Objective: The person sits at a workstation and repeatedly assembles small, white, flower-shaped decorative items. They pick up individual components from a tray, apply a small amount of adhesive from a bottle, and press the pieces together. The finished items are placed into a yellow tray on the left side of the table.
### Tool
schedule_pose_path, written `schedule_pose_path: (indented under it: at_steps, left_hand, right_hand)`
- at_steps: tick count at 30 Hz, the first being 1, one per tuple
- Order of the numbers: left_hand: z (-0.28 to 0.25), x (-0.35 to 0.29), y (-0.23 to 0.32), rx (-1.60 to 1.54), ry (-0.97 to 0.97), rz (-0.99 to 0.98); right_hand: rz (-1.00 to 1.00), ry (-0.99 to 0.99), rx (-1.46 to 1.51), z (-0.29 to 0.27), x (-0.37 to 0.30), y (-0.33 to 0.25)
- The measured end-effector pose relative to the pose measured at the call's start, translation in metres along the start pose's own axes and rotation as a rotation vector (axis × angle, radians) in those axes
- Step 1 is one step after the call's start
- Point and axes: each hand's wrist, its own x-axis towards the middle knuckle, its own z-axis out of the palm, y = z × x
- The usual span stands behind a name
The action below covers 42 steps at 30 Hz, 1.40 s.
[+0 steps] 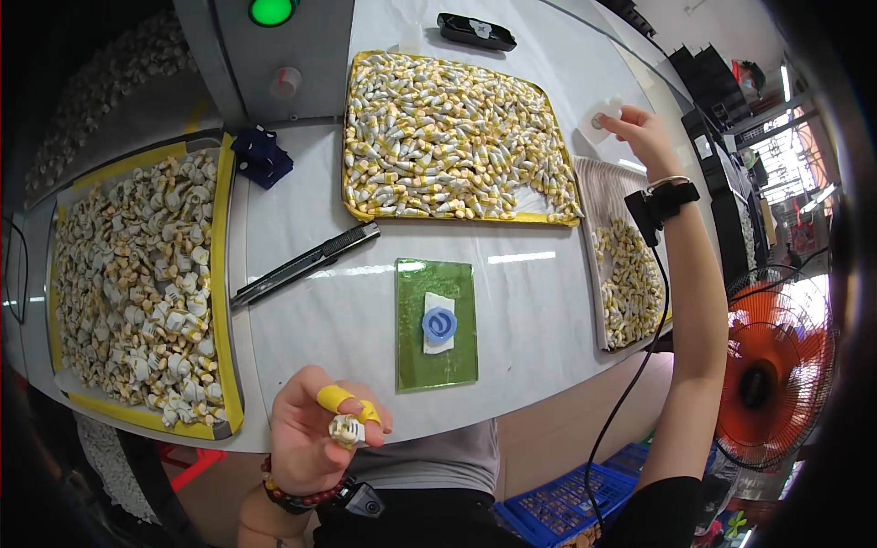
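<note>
My left hand (pixel 306 447), yellow wraps on its fingers, pinches a small white ribbed piece with a yellowish end (pixel 346 430) above the table's front edge. Far to the right, my right hand (pixel 645 139) is stretched out with thumb and fingers brought together at a small clear plastic dish (pixel 598 121). Whether anything is between those fingertips is too small to tell. Between the hands lies a green mat (pixel 411 361) bearing a white pad with a round blue piece (pixel 439 324) on it.
At the left stands a yellow-edged tray (pixel 227 301) of white pieces; a tray (pixel 464 220) of slim white-and-yellow pieces sits farther back. A smaller tray (pixel 594 265) is on the right. A utility knife (pixel 306 265), dark cloth (pixel 262 157) and orange fan (pixel 767 365) are around.
</note>
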Motion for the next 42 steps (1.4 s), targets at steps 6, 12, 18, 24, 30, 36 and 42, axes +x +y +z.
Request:
schedule_pose_path:
  at_steps: [6, 12, 18, 24, 30, 36, 42]
  left_hand:
    - [-0.001, -0.001, 0.0, -0.002, -0.002, 0.009]
    - [0.001, 0.0, 0.0, -0.005, -0.001, -0.005]
    - [0.001, -0.002, 0.0, 0.015, 0.008, 0.001]
    - [0.001, -0.002, 0.001, 0.014, 0.027, 0.01]
    - [0.0, -0.001, 0.001, 0.002, 0.009, 0.008]
    - [-0.001, -0.002, 0.0, -0.021, 0.004, 0.011]
    - [0.0, -0.002, 0.0, -0.042, -0.009, 0.008]
  right_hand:
    - [-0.091, 0.103, -0.011, 0.014, -0.006, 0.007]
    - [-0.3, -0.002, -0.096, 0.015, -0.069, -0.03]
    - [-0.339, -0.319, -0.358, 0.034, -0.119, -0.066]
    - [-0.341, -0.288, -0.445, 0.036, -0.119, -0.068]
    - [-0.352, -0.274, -0.377, 0.034, -0.117, -0.063]
    - [-0.31, -0.289, -0.346, 0.037, -0.121, -0.067]
    - [-0.324, -0.299, -0.262, 0.033, -0.119, -0.062]
